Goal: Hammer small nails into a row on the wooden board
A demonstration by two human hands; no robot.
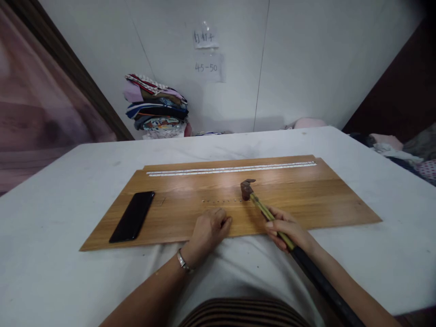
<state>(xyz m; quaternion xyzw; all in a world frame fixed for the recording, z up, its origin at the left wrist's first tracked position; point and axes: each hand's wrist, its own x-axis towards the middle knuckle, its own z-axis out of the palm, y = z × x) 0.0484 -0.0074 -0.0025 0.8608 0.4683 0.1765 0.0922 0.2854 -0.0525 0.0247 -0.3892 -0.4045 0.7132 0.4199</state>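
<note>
My right hand (286, 229) is wrapped around the yellow and black handle of a claw hammer (269, 213). The hammer's rusty brown head (245, 189) is low over the wooden board (289, 186), at the right end of a row of nails (218, 201); whether it touches a nail I cannot tell. Several nails stand in that row, only their small heads showing clearly. Just in front of them, my left hand (209, 229) rests on the board's near part with its fingers curled in. Anything inside those fingers is hidden.
A black phone (132, 217) lies on the board's left side, beside a thin dark mark or nail (163, 200). Two white measuring strips (231, 169) run along the far edge. The board lies on a white-covered table (51, 218). Folded clothes (156, 106) are stacked behind.
</note>
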